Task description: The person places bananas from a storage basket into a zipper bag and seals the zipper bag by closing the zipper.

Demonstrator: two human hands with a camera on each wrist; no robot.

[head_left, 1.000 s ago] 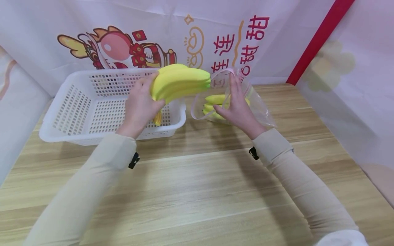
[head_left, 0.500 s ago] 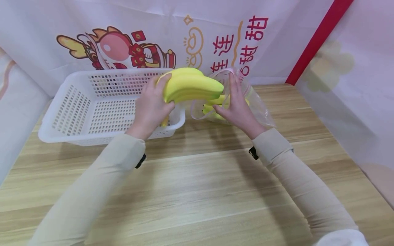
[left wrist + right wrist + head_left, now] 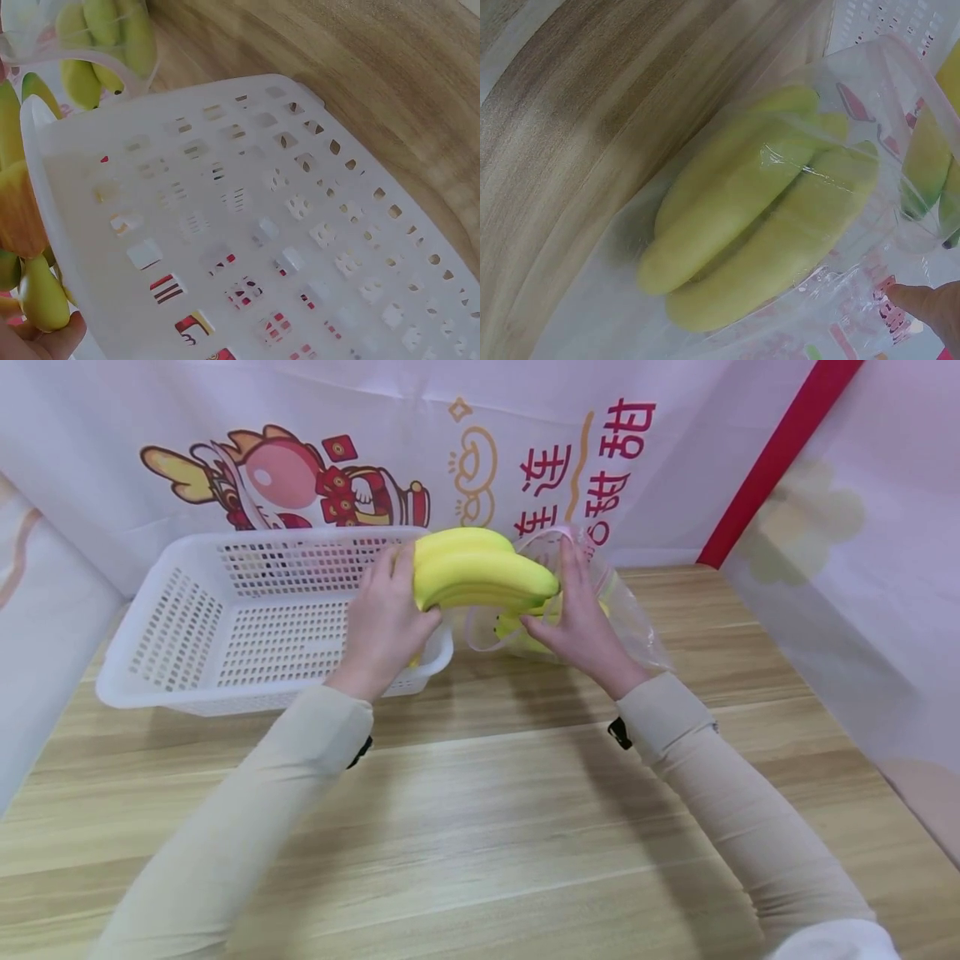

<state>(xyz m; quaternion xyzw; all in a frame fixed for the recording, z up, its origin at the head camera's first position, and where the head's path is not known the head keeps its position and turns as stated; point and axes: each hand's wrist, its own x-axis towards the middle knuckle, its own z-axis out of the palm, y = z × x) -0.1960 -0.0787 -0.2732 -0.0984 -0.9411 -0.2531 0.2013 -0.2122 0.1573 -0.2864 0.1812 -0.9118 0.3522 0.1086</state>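
My left hand [image 3: 386, 627] grips a bunch of yellow bananas [image 3: 480, 572] by its far-left end, above the right end of the white basket. Its green-tipped ends point right, into the mouth of a clear plastic bag [image 3: 637, 631] with a pink rim. In the left wrist view, fingertips [image 3: 64, 337] lie against the held bunch. My right hand [image 3: 588, 631] keeps the bag's mouth spread, fingers straight against the rim and thumb apart. Inside the bag lies another bunch of bananas [image 3: 727, 217], partly hidden by the held bunch in the head view.
A white perforated basket [image 3: 120, 685] stands on the wooden table [image 3: 480, 827] to the left of the bag. Behind it hangs a white cloth [image 3: 405, 427] with printed figures and red characters. A pale side wall [image 3: 885, 610] rises on the right.
My left hand has carried the bunch of bananas rightward and slightly down, from above the basket to the bag's mouth. The right hand and the bag have stayed nearly still.
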